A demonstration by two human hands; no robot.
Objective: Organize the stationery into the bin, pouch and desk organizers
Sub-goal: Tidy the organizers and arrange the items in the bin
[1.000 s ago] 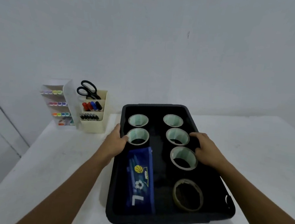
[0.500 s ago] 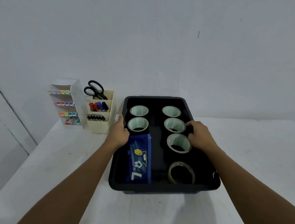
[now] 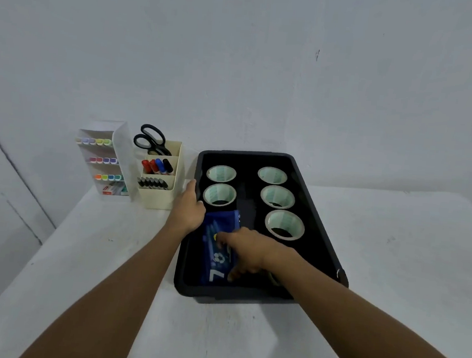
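A black bin (image 3: 233, 294) sits on the white table. Inside it lie several green-and-white tape rolls (image 3: 277, 196) in two rows and a blue pouch (image 3: 217, 263) printed with balls and a 7. My left hand (image 3: 189, 212) grips the bin's left rim, thumb inside. My right hand (image 3: 248, 251) reaches across the bin and holds the pouch, fingers over its top and thumb curled at its near right edge. My right wrist hides most of a brown tape roll (image 3: 275, 280) at the bin's near right.
A cream desk organizer (image 3: 159, 197) with black scissors (image 3: 149, 140), markers and pens stands left of the bin. A clear organizer (image 3: 102, 155) with coloured highlighters stands further left, against the wall. The table's left edge (image 3: 37, 247) drops off beside my left arm.
My right hand left the bin's right rim and moved left onto the blue pouch. The left hand stays on the left rim. The camera view pulled back a little.
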